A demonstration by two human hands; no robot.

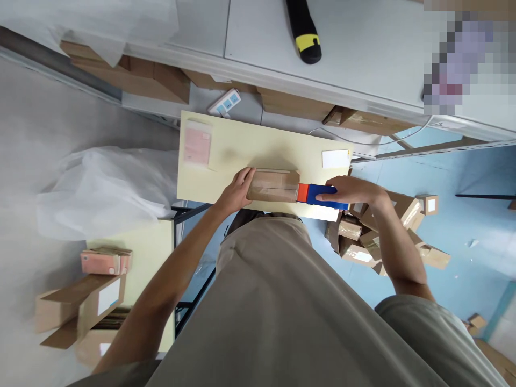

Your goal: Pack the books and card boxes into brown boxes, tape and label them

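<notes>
A small brown cardboard box (274, 186) lies near the front edge of the cream tabletop (242, 131), with shiny clear tape along its upper face. Its left end is gripped by my left hand (237, 189), fingers over the far corner and thumb on the near side. My right hand (352, 191) is closed around a blue tape dispenser (318, 195). The dispenser's orange head (302, 192) meets the box's right end. Part of the dispenser is hidden under my fingers.
A pink packet (197, 143) and a white label (336, 158) lie on the tabletop. Behind it, a grey bench (363, 48) carries a black-and-yellow handled tool (306, 40). A power strip (226, 102) sits below. Taped boxes (397, 209) are piled right; plastic wrap (113, 185) bulges left.
</notes>
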